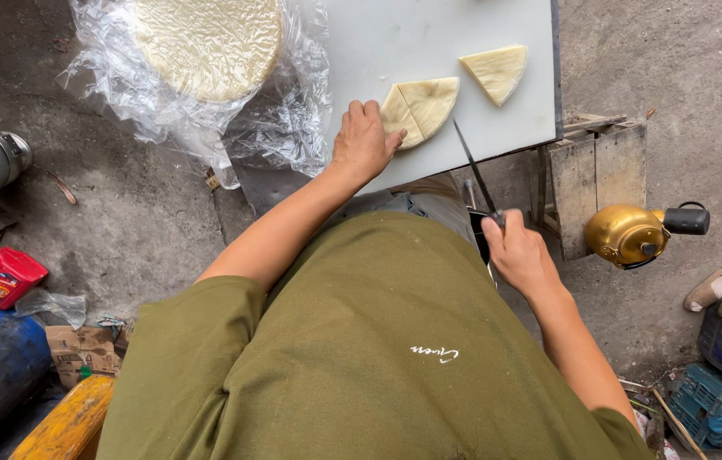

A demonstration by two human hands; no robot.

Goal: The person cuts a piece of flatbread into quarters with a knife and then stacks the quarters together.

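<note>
The cut flatbread stack [419, 109] lies near the front edge of the white worktop [378, 43], as two wedge-shaped parts touching along a cut line. A separate quarter wedge [495, 71] lies apart from it, further back and to the right.

Procedure for the cut in hand, as judged from this layout:
1. Hold the stack flat with the fingertips curled back from the intended cut line.
2. Set the blade across the full width of the stack before pressing down, so all layers part together.
3. Keep the stack clear of the worktop edge, which is close to it.

Left hand [364, 140]: palm down, fingers loosely bent and partly spread, fingertips resting on the near left corner of the stack. It presses on the stack and does not grip it.

Right hand [518, 254]: closed fully around the handle of the knife [473, 170]. The dark, narrow blade points up and away from the body, with its tip just short of the right edge of the stack. The blade appears to be off the bread; contact cannot be confirmed.

Surroundings: an uncut round stack of flatbreads [207, 43] rests on clear plastic wrap [284, 119] at the left end of the worktop. A wooden crate [591, 179] stands below the right side, with a brass-coloured kettle [629, 234] beside it on the concrete floor [122, 221].
</note>
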